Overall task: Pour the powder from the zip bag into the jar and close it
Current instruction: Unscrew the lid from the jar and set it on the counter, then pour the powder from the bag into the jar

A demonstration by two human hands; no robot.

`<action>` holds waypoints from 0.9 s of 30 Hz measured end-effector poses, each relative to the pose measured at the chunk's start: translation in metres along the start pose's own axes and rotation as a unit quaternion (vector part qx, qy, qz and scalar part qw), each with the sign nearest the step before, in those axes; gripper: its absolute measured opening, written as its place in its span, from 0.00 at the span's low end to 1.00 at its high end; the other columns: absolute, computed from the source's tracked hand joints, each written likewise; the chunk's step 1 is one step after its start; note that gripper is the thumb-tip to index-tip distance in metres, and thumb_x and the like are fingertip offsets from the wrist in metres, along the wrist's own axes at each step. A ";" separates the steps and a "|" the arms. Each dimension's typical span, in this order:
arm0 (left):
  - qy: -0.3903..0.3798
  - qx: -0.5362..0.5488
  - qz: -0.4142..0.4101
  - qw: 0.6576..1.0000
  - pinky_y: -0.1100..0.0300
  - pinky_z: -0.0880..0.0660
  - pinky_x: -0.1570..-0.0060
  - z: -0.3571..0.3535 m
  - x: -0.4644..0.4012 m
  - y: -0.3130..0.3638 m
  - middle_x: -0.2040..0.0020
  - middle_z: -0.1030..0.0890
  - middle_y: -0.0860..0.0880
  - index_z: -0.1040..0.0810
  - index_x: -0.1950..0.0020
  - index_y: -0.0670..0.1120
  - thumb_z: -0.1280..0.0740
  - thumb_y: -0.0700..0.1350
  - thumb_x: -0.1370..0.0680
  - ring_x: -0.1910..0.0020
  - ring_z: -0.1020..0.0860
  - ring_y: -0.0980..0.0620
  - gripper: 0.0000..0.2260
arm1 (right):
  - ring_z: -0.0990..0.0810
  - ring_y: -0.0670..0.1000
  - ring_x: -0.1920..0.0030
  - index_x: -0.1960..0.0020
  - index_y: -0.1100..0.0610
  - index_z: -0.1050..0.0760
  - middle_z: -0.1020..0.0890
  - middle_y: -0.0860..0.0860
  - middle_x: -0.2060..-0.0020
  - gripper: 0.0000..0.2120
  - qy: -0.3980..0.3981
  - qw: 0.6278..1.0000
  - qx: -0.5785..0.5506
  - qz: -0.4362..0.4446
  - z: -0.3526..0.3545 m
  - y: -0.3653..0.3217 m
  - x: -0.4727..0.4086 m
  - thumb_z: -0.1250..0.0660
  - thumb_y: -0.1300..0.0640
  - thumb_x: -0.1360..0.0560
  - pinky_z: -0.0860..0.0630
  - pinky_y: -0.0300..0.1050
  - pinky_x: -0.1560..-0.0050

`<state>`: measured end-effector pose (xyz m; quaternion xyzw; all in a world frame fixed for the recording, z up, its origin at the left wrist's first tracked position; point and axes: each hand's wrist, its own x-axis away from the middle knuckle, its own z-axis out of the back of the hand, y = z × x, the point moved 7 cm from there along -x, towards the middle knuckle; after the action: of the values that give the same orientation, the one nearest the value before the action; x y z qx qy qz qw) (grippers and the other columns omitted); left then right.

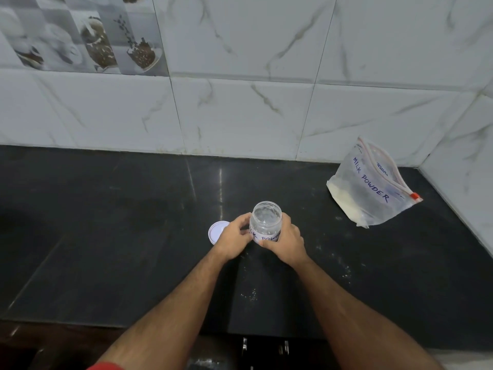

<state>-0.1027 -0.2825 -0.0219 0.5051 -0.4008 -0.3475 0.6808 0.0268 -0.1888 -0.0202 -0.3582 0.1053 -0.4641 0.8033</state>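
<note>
open clear jar: upright on dark counter, left hand and right hand both curled around it. lid beside left hand. zip bag well apart, right.

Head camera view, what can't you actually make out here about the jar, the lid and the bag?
- Jar: label ends cut off by the left hand and right hand around it.
- Lid: right part hidden behind the left hand.
- Zip bag: small print by the zipper too tiny to read; whether the zipper is sealed is unclear.
</note>
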 end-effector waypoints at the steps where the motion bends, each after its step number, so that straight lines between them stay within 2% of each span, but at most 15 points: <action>1: 0.010 0.001 0.011 1.000 0.64 0.23 0.50 0.002 0.000 -0.001 0.35 0.23 0.53 0.30 0.30 0.47 0.38 0.28 0.23 0.43 0.20 0.50 0.25 | 0.31 0.56 0.30 0.25 0.49 0.43 0.26 0.51 0.32 0.49 -0.003 1.000 0.004 0.003 0.002 0.000 0.000 0.22 0.40 0.38 0.30 0.58 0.33; 3: 0.058 -0.023 0.031 0.998 0.60 0.25 0.43 0.010 -0.002 -0.001 0.30 0.25 0.49 0.32 0.26 0.44 0.36 0.31 0.23 0.37 0.22 0.48 0.26 | 0.35 0.57 0.27 0.21 0.51 0.48 0.29 0.52 0.28 0.53 -0.009 1.000 0.001 0.005 0.007 0.000 -0.001 0.21 0.44 0.37 0.33 0.58 0.30; 6: 0.167 -0.079 0.000 0.983 0.62 0.27 0.40 0.029 -0.003 0.018 0.36 0.20 0.49 0.25 0.30 0.45 0.34 0.35 0.24 0.38 0.21 0.51 0.22 | 0.39 0.57 0.23 0.19 0.52 0.48 0.34 0.53 0.24 0.50 -0.008 1.000 -0.015 0.018 0.021 0.000 -0.004 0.23 0.53 0.33 0.37 0.56 0.26; 9: 0.247 -0.100 -0.058 0.962 0.56 0.24 0.39 0.036 0.000 0.052 0.42 0.17 0.50 0.21 0.36 0.45 0.34 0.39 0.24 0.44 0.19 0.53 0.16 | 0.40 0.56 0.23 0.20 0.54 0.44 0.36 0.52 0.22 0.46 -0.012 0.998 -0.014 0.052 0.041 -0.003 -0.006 0.25 0.57 0.32 0.38 0.55 0.24; 12: 0.286 -0.119 -0.113 0.944 0.59 0.23 0.44 0.026 0.002 0.089 0.45 0.17 0.51 0.19 0.39 0.46 0.34 0.41 0.23 0.47 0.19 0.55 0.12 | 0.34 0.54 0.25 0.23 0.55 0.35 0.31 0.53 0.26 0.37 0.000 0.996 -0.012 0.091 0.072 -0.010 -0.006 0.26 0.57 0.30 0.35 0.51 0.26; 15: 0.266 -0.124 -0.143 0.945 0.62 0.24 0.45 0.000 -0.007 0.115 0.45 0.18 0.53 0.19 0.40 0.48 0.34 0.43 0.22 0.48 0.20 0.57 0.11 | 0.27 0.55 0.31 0.30 0.56 0.27 0.23 0.54 0.33 0.28 0.101 0.983 0.026 0.149 0.126 -0.021 -0.007 0.28 0.53 0.29 0.31 0.54 0.30; 17: 0.235 -0.130 -0.149 0.952 0.62 0.24 0.45 -0.026 -0.017 0.126 0.46 0.17 0.53 0.19 0.40 0.47 0.34 0.44 0.22 0.49 0.20 0.57 0.11 | 0.25 0.55 0.34 0.33 0.57 0.24 0.21 0.54 0.36 0.22 0.175 0.969 0.064 0.164 0.168 -0.026 -0.008 0.29 0.54 0.26 0.30 0.53 0.31; 19: 0.202 -0.121 -0.140 0.962 0.61 0.23 0.44 -0.055 -0.029 0.135 0.47 0.17 0.52 0.19 0.39 0.46 0.33 0.44 0.22 0.49 0.20 0.56 0.12 | 0.24 0.55 0.36 0.36 0.57 0.22 0.19 0.53 0.39 0.16 0.241 0.954 0.076 0.159 0.209 -0.024 -0.009 0.31 0.55 0.24 0.30 0.51 0.33; 22: 0.153 -0.102 -0.093 0.979 0.59 0.24 0.45 -0.098 -0.051 0.138 0.51 0.19 0.54 0.21 0.40 0.47 0.32 0.46 0.22 0.52 0.21 0.56 0.12 | 0.23 0.58 0.40 0.41 0.58 0.19 0.17 0.55 0.43 0.12 0.325 0.922 0.148 0.149 0.255 -0.011 -0.018 0.35 0.57 0.23 0.27 0.53 0.41; 25: 0.101 -0.049 -0.038 0.993 0.53 0.19 0.49 -0.138 -0.072 0.132 0.49 0.19 0.51 0.23 0.38 0.47 0.32 0.48 0.23 0.51 0.19 0.52 0.15 | 0.26 0.59 0.38 0.37 0.55 0.22 0.19 0.55 0.40 0.17 0.279 0.932 0.220 0.070 0.269 0.015 -0.039 0.33 0.54 0.24 0.28 0.55 0.42; 27: 0.086 -0.009 -0.007 0.996 0.55 0.18 0.54 -0.157 -0.080 0.129 0.46 0.18 0.47 0.24 0.37 0.45 0.33 0.48 0.22 0.49 0.18 0.49 0.14 | 0.25 0.59 0.39 0.34 0.54 0.26 0.21 0.55 0.40 0.20 0.222 0.940 0.255 0.038 0.266 0.029 -0.048 0.31 0.51 0.25 0.28 0.55 0.42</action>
<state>0.0119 -0.1156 0.0610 0.5297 -0.3334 -0.3113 0.7151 0.1533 -0.0131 0.1440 -0.0253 0.1723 -0.5123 0.8410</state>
